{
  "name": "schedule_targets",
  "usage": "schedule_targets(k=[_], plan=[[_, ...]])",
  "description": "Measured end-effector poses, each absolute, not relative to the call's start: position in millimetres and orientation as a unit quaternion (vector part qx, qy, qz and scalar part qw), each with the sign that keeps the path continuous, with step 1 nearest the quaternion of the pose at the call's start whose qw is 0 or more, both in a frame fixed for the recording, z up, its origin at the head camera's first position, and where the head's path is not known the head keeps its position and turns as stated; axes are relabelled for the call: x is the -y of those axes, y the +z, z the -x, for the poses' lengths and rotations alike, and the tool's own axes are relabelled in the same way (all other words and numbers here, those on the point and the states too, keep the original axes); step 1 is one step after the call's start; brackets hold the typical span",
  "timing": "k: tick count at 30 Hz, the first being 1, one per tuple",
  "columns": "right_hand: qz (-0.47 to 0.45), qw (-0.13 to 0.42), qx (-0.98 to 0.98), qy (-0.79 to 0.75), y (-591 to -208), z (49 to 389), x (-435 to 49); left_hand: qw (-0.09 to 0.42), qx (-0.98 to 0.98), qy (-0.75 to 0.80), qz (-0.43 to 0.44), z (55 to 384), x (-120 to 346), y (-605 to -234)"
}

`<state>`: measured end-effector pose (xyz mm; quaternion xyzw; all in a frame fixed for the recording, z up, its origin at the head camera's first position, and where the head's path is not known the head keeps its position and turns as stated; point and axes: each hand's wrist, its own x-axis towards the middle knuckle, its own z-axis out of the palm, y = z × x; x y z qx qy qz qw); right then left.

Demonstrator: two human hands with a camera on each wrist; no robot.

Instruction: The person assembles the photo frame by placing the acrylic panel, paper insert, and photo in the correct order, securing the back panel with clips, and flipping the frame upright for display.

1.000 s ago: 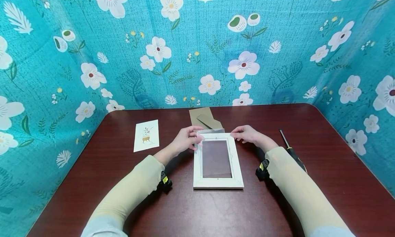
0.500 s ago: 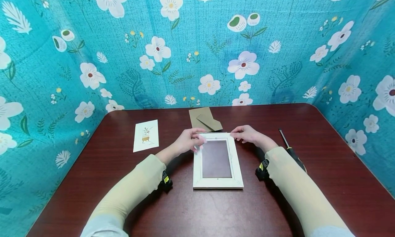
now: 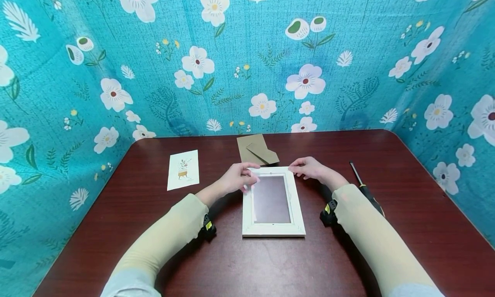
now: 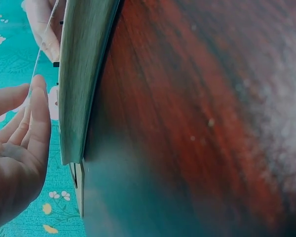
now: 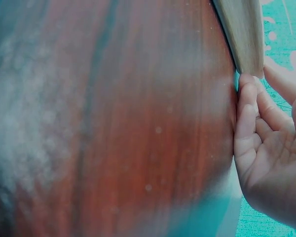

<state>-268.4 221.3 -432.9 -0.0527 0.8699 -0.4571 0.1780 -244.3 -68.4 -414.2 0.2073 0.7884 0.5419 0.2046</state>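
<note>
Head view: two forearms in pale sleeves (image 3: 160, 237) reach up from the near edge, set well apart and slanting inward, a small black camera (image 3: 207, 228) under each wrist. Between them on the dark red-brown desk (image 3: 267, 267) lies a white frame (image 3: 273, 230), its short side toward the person. At its far left corner the left hand (image 3: 237, 178) is bent in over the frame; the left wrist view shows its thumb and index finger closed narrowly on the edge of a thin clear sheet (image 3: 267, 198), the other fingers curving behind. The sheet lies over the frame's window, its exact seating hard to tell. At the far right corner the right hand (image 3: 308, 167) angles in from the side, pinching the frame; in the right wrist view, bent fingertips meet the corner with the thumb across from them. Right of that forearm rests a screwdriver (image 3: 367, 191), tip pointing away. Well left of the left hand a printed card (image 3: 183, 170) lies flat. Just beyond the frame is a brown board (image 3: 247, 145) with an angled flap, and behind the desk hangs blue flowered cloth (image 3: 239, 88).
</note>
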Motion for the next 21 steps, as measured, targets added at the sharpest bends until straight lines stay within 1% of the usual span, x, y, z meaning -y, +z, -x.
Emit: schedule_targets(k=[16,21], plan=[[0.049,0.180,-0.872,-0.453,-433.1,268.3,-221.3,0.164,-0.839,0.455,-0.249,246.7,65.7,-419.2],[0.050,0.180,-0.871,-0.455,-431.2,267.1,-220.9,0.134,-0.864,0.409,-0.262,247.1,64.1,-419.1]])
